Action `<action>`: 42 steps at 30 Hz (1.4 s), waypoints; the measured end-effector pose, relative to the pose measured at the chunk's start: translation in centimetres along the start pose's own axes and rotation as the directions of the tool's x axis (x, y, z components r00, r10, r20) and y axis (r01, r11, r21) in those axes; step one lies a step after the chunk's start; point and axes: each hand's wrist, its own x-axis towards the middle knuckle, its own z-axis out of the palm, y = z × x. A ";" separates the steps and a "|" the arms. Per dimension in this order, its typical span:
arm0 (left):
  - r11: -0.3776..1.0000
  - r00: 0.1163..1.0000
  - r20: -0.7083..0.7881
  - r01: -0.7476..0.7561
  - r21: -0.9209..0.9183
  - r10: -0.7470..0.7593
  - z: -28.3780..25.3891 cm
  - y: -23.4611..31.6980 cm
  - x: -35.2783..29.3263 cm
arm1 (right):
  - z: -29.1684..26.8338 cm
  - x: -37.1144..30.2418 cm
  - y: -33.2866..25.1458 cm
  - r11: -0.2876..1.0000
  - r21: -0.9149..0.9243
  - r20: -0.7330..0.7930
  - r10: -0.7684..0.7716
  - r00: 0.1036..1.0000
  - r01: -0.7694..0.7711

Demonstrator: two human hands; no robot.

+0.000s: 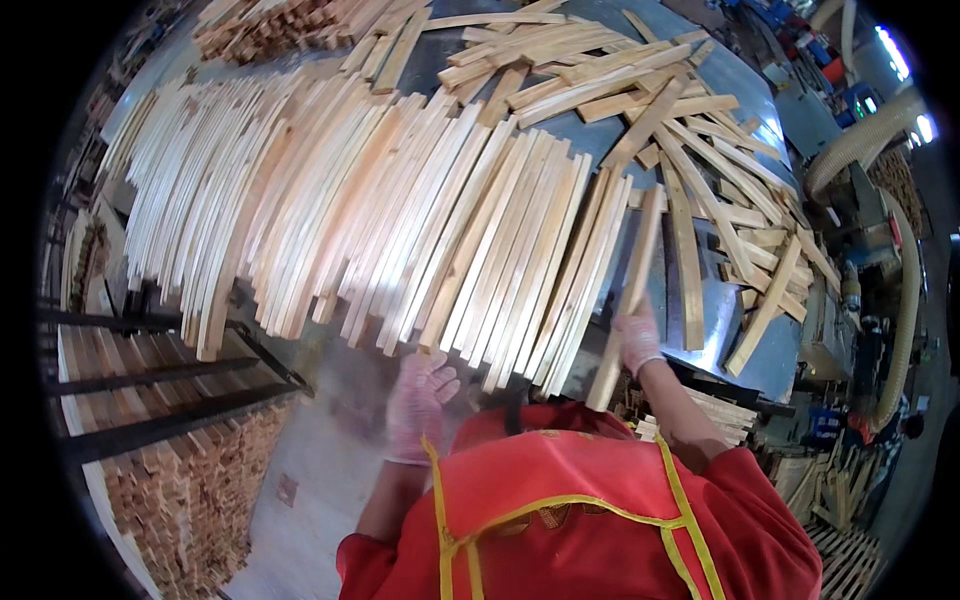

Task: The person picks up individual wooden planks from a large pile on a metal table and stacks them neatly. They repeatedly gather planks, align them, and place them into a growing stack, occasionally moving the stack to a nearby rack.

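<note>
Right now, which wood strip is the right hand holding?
The strip just right of the long row, a gap between them; the only one the gloved right hand grips.

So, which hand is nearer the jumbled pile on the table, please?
Right hand: it holds a strip beside the jumbled pile; the left hand is farther left, by the row.

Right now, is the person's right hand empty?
No, the gloved right hand holds a wooden strip, which extends beyond the hand on both sides.

This is a woodworking workshop, shown by wooden strips (510,255), stacked timber (190,490) and ribbed hoses (868,143).
</note>
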 end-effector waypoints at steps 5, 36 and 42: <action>0.884 0.926 0.337 -0.006 0.467 -0.172 5.5 9.0 4.9 | 6.4 1.7 3.4 0.943 -0.310 0.054 -0.110 0.992 0.122; 0.975 0.977 -0.202 0.107 0.197 -0.067 -7.8 -3.5 11.7 | 5.8 6.5 0.3 0.981 0.191 0.226 -0.072 0.972 0.028; 0.995 0.993 -0.071 0.093 -0.021 -0.095 -7.1 -3.5 12.0 | 5.6 7.6 1.0 0.987 -0.012 0.117 -0.161 0.980 0.163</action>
